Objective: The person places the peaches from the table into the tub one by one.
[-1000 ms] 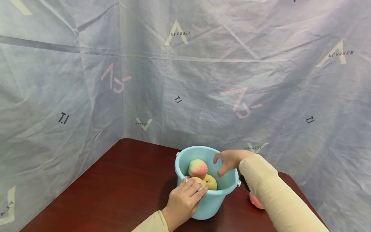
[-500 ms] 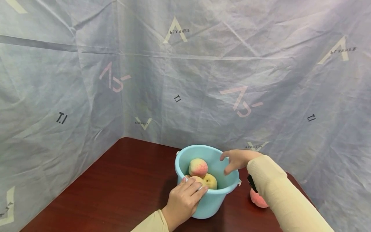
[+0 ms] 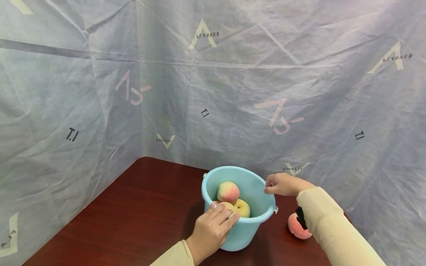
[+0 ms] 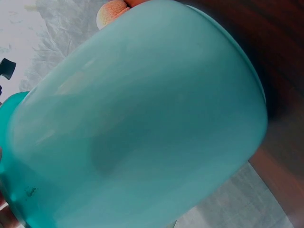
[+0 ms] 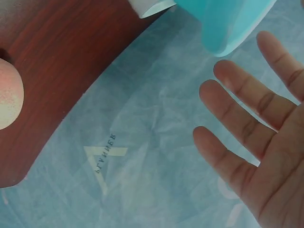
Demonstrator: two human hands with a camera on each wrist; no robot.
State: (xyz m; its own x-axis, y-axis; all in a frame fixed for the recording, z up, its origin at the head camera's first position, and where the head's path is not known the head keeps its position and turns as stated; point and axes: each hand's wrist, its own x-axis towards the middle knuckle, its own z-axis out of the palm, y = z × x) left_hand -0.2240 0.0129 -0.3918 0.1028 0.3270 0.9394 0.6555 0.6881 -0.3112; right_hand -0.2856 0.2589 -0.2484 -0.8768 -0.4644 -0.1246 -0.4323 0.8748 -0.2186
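A light blue bucket (image 3: 237, 236) stands on the table, and my left hand (image 3: 210, 231) grips its near rim with fingers bent over the edge. Several peaches lie inside: a pink and yellow peach (image 3: 228, 192) on top, a yellow peach (image 3: 242, 209) lower, others partly covered by the left fingers. My right hand (image 3: 285, 184) is at the bucket's right rim, holding nothing; in the right wrist view its fingers (image 5: 237, 114) are spread and relaxed. One pink peach (image 3: 294, 224) sits on the table right of the bucket, partly behind the right wrist. The bucket's side (image 4: 142, 114) fills the left wrist view.
The dark red-brown table (image 3: 139, 214) extends left of the bucket and ends at a rounded far left corner. Grey printed cloth (image 3: 233, 103) hangs behind the table and along its left. A white handle mount (image 3: 276, 210) juts from the bucket's right side.
My right hand has moved right, from over the bucket's opening to its right rim. More of the pink peach on the table shows. The left hand and bucket stay in place.
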